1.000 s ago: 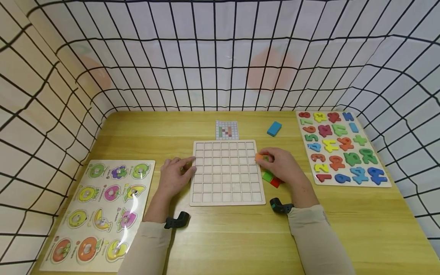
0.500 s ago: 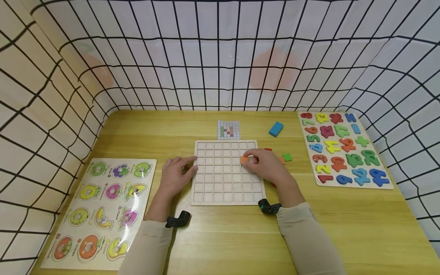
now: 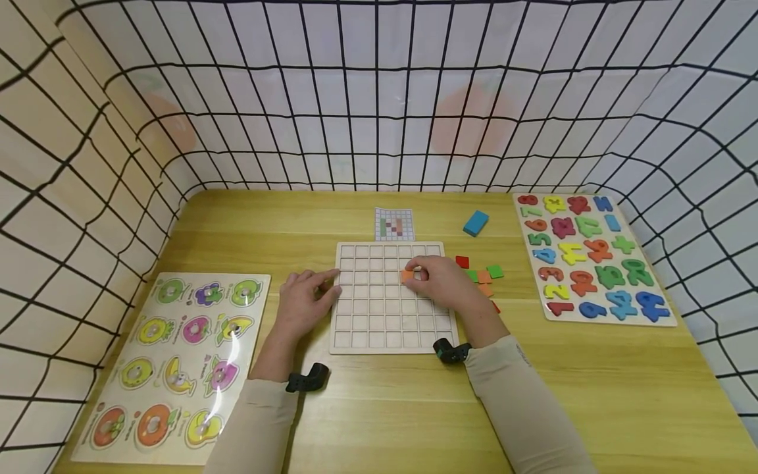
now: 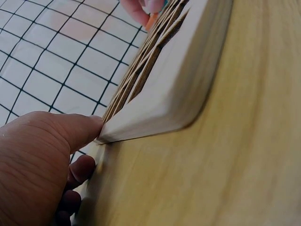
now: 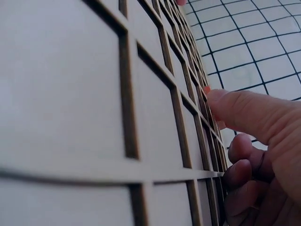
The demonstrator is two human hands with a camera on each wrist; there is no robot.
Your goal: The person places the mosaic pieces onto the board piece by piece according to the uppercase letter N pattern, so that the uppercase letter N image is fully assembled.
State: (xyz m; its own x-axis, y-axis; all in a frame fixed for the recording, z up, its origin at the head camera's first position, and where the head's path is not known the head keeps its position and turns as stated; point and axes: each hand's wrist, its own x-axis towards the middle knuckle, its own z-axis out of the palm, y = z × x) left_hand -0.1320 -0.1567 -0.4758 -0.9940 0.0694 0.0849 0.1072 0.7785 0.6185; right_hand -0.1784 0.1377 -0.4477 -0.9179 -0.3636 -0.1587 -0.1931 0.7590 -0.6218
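A pale wooden grid board lies in the middle of the table. My right hand is over its right half and pinches an orange square tile between thumb and fingers, low at one of the grid's cells. In the right wrist view the thumb reaches to the tile's edge, and most of the tile is hidden. My left hand rests at the board's left edge, thumb and index fingertips against it. The left wrist view has that thumb at the board's corner, with other fingers loosely bent below.
Loose red, green and orange tiles lie right of the board. Behind it are a printed pattern card and a blue block. A fruit puzzle lies left, a letter-and-number puzzle right. Black wire mesh surrounds the table.
My right hand has brought the orange tile from the board's right edge leftward onto the grid, uncovering the loose tiles beside the board. The left hand has stayed at the left edge.
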